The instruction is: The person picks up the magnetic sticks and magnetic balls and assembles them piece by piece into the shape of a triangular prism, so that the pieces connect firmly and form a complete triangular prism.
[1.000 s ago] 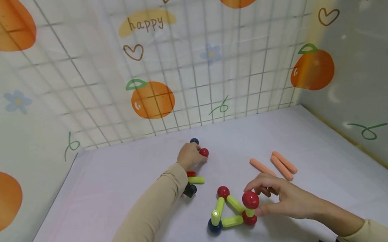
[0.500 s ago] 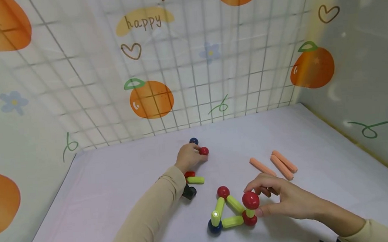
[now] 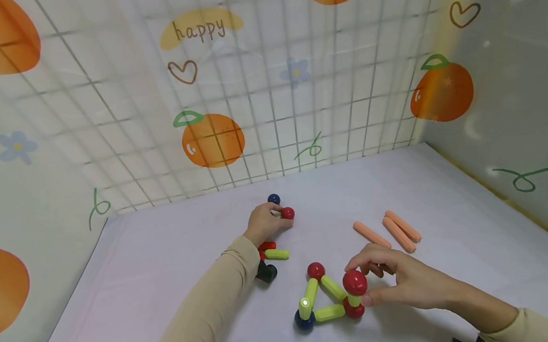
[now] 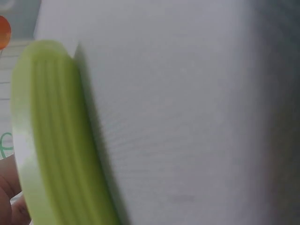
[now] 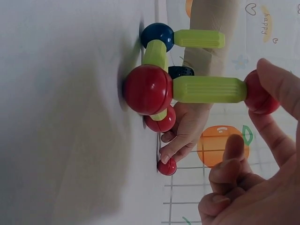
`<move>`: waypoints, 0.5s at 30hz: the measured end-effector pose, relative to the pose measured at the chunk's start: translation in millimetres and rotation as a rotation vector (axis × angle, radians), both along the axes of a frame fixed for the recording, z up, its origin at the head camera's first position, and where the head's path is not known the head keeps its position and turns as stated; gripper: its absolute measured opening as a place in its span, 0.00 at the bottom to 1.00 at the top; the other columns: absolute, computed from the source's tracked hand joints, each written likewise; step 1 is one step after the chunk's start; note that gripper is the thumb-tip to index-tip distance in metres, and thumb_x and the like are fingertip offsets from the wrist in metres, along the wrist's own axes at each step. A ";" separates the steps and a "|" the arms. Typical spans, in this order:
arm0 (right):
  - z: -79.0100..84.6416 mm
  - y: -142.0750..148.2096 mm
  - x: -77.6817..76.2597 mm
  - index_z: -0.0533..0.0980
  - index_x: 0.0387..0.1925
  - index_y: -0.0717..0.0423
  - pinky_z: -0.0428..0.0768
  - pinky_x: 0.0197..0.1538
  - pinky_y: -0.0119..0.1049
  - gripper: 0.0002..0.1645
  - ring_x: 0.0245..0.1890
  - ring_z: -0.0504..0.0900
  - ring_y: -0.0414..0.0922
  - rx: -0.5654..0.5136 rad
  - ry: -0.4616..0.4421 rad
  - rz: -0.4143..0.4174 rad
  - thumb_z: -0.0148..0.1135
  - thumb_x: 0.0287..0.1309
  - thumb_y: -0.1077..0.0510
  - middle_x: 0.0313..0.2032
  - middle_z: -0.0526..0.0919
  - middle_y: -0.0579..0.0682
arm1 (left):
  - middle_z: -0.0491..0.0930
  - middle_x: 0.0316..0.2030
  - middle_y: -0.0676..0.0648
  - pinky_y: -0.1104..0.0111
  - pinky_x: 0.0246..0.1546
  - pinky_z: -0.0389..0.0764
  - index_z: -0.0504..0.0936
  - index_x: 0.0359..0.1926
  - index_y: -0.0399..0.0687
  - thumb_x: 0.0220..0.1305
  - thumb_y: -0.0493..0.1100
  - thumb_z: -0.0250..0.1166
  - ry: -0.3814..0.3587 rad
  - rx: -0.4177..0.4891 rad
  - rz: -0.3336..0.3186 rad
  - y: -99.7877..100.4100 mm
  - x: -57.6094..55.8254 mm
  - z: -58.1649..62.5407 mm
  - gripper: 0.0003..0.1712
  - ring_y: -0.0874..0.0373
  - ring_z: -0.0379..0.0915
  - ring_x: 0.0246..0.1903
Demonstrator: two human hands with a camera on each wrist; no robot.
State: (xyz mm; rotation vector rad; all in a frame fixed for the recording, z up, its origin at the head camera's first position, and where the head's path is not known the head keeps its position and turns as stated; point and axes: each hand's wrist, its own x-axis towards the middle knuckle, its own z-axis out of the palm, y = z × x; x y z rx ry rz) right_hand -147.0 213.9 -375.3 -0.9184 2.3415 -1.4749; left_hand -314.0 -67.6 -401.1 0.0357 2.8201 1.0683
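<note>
My left hand [image 3: 264, 224] reaches to the far middle of the table and pinches a loose red ball [image 3: 287, 213] between thumb and fingers. Just behind that hand is a dark blue ball [image 3: 273, 198]. My right hand [image 5: 262, 173] holds another red ball [image 5: 260, 92] by thumb and finger. This ball caps an upright green stick [image 5: 209, 89] on a frame of green sticks and balls. A second upright green stick [image 3: 305, 307] stands on the frame's blue ball [image 3: 304, 320]. The frame's back corner is a red ball [image 3: 315, 271].
Several loose pieces lie by the left sleeve: a green stick [image 3: 276, 254], a red piece [image 3: 267, 245] and a black piece [image 3: 266, 271]. Three orange sticks [image 3: 399, 234] lie beyond the right hand. A patterned curtain [image 3: 269, 87] borders the table's back.
The left forearm and hand have shifted slightly left, uncovering more of the red piece by the sleeve. The right hand and the frame look still; the head view has tilted a little.
</note>
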 end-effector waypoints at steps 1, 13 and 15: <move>-0.1 0.0 0.0 0.77 0.53 0.48 0.69 0.39 0.38 0.21 0.43 0.70 0.46 -0.002 0.002 0.001 0.69 0.57 0.56 0.47 0.81 0.43 | 0.81 0.50 0.42 0.59 0.52 0.77 0.80 0.55 0.44 0.54 0.49 0.74 0.003 -0.006 0.004 0.2 0.3 0.2 0.28 0.49 0.74 0.49; -0.9 0.8 0.9 0.77 0.53 0.46 0.70 0.39 0.37 0.22 0.44 0.71 0.45 -0.012 0.020 0.006 0.69 0.57 0.56 0.47 0.81 0.42 | 0.81 0.47 0.43 0.60 0.49 0.76 0.82 0.53 0.46 0.53 0.51 0.75 0.005 -0.019 0.029 1.3 -2.1 -3.2 0.27 0.50 0.74 0.48; -0.9 1.0 0.8 0.77 0.53 0.45 0.70 0.39 0.37 0.21 0.44 0.71 0.45 -0.010 0.021 0.003 0.69 0.57 0.56 0.47 0.81 0.42 | 0.81 0.47 0.43 0.60 0.49 0.76 0.82 0.53 0.46 0.53 0.51 0.75 0.007 -0.011 0.027 1.9 -1.3 -2.3 0.27 0.50 0.74 0.47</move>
